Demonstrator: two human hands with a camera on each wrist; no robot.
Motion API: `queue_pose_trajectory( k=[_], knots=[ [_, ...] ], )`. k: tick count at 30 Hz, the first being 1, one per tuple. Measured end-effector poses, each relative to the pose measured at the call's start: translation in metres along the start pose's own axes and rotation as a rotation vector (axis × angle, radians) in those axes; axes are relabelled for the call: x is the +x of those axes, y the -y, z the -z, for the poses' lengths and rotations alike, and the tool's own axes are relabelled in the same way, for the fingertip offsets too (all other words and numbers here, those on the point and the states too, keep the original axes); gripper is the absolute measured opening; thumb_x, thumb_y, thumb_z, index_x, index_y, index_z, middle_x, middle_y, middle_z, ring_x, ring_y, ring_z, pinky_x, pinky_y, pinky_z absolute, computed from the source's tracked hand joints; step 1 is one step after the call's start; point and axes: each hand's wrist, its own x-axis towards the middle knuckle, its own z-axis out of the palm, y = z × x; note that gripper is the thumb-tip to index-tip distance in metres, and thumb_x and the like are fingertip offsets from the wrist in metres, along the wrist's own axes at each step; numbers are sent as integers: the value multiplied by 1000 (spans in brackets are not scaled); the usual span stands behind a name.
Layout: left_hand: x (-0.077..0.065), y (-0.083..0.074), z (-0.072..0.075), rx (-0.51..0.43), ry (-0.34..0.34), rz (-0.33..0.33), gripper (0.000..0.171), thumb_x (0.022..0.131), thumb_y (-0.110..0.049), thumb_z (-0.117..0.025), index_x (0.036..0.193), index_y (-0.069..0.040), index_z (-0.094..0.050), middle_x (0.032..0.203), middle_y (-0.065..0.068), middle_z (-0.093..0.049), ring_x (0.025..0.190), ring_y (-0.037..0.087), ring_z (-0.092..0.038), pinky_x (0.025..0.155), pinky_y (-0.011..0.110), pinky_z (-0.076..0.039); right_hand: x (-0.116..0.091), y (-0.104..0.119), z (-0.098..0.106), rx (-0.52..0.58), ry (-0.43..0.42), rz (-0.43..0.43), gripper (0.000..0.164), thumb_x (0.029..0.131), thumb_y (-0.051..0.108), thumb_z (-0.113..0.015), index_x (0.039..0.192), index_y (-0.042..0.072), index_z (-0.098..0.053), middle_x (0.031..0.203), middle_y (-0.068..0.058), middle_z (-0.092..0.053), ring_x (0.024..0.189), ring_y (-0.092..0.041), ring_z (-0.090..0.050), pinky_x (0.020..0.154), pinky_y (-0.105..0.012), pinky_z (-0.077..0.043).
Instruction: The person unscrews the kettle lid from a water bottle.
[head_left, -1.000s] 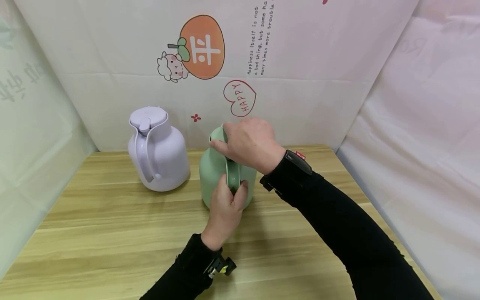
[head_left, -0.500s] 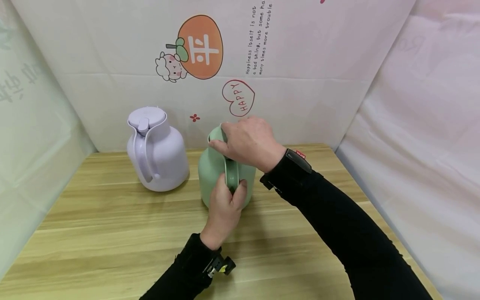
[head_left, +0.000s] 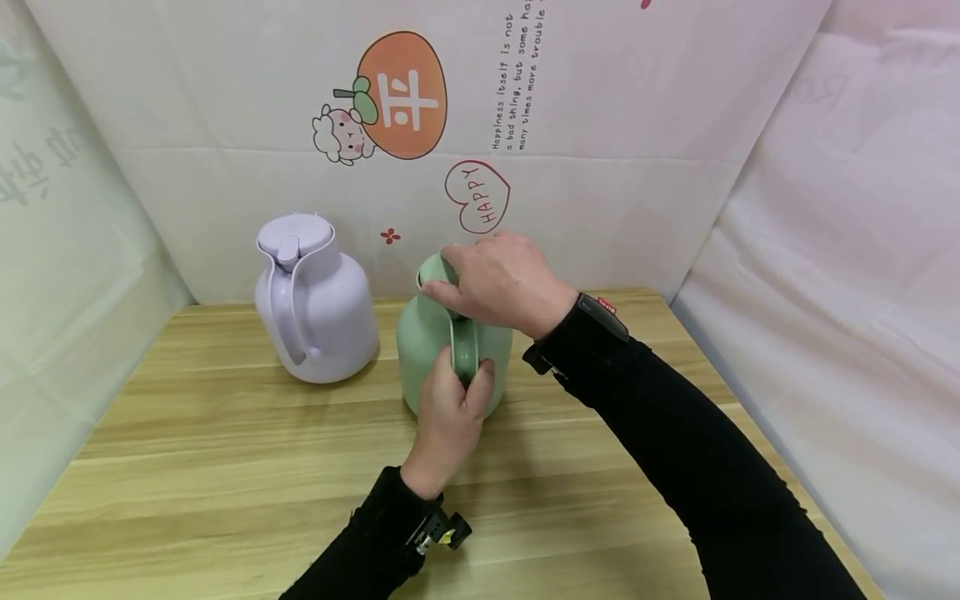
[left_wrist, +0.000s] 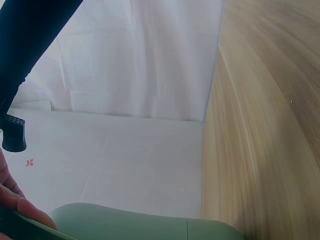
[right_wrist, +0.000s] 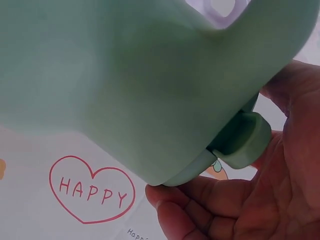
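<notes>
A green thermos jug stands upright on the wooden table, its handle toward me. My left hand grips that handle low down, thumb along its right side. From above, my right hand holds the jug's lid and covers most of it. The right wrist view has the right hand with its fingers curled around the lid's edge, beside a small lever. Along the bottom of the left wrist view, the jug's body shows sideways.
A lilac thermos jug with its lid on stands to the left of the green one. Behind both hangs a white printed cloth, with more cloth at the left and right sides. The wooden table extends toward me.
My right wrist has shifted slightly to the right and up, its hand still on the lid. My left hand and both jugs keep their places.
</notes>
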Motion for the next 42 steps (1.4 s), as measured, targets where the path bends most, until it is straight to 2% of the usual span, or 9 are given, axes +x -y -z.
queue_pose_trajectory(
  k=[5,15,24,28,32,35,39,42],
  knots=[
    [0,-1,0,0,2,4,23,107,-18,-54,90,-8,-41,69,-3,-27,57,7,-23,58,24,-27,1,-2,1,30,22,13,44,103,57,-53,96,15,-64,63,2,-40,60,-20,-48,54,-31,-31],
    [0,-1,1,5,3,10,21,107,-19,-54,93,-7,-42,70,-3,-29,58,7,-26,58,25,-28,3,-5,5,65,100,16,42,104,57,-52,97,16,-60,69,1,-41,66,-21,-50,57,-32,-34],
    [0,-1,0,-1,6,3,21,107,-18,-53,93,-8,-42,70,-2,-30,58,8,-26,58,25,-29,5,-10,5,118,102,56,38,102,51,-55,84,17,-50,69,1,-41,64,-20,-48,59,-32,-35],
    [0,-1,0,-5,7,6,21,108,-19,-53,94,-7,-43,70,-2,-31,59,8,-27,59,25,-29,6,-11,6,142,117,69,36,102,50,-55,85,19,-51,70,2,-43,65,-19,-48,60,-32,-36],
    [0,-1,0,-1,6,13,22,108,-20,-53,94,-7,-42,69,-2,-31,59,8,-27,59,25,-29,7,-12,7,160,143,74,32,102,50,-56,94,19,-58,72,1,-48,69,-20,-51,63,-32,-39],
    [0,-2,0,-1,8,18,22,108,-20,-53,93,-8,-42,69,-2,-31,58,8,-26,58,25,-29,7,-13,8,166,161,73,33,103,50,-56,110,19,-65,78,0,-55,75,-21,-55,67,-33,-42],
    [-1,-2,1,-5,11,24,22,108,-18,-53,92,-9,-41,69,-2,-31,57,9,-26,58,26,-29,7,-14,9,183,191,70,38,103,50,-55,124,20,-65,82,0,-59,79,-21,-57,70,-33,-44],
    [-1,-2,0,-9,11,23,21,107,-17,-53,92,-9,-40,69,-2,-31,57,9,-26,58,26,-29,8,-16,10,208,219,68,39,103,49,-55,128,20,-64,85,-1,-60,81,-21,-58,72,-33,-45]
  ],
)
